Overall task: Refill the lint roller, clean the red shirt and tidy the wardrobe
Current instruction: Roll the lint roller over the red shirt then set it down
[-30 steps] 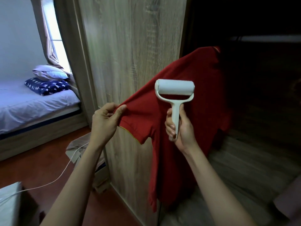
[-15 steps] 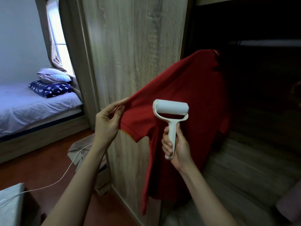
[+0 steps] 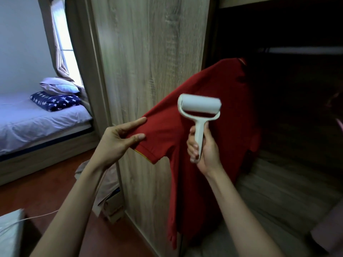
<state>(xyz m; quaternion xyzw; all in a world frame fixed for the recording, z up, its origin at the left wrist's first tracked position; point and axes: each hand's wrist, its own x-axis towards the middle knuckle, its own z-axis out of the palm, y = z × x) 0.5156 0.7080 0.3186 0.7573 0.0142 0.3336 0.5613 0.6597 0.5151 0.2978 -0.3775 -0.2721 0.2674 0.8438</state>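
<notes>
White plastic fills the right hand, its fingers wrapped tight round the upright handle of the lint roller. Beside it, the left hand pinches the sleeve between thumb and straightened fingers, drawing it out taut. The roller's drum lies crosswise, its long axis about level, up and right of that pinch, over the red shirt below the shoulder. Whether it touches the cloth I cannot tell. The next stroke likely runs along the stretched fabric between drum and pinch. Beyond, the shirt hangs inside the open wardrobe, under its rail.
</notes>
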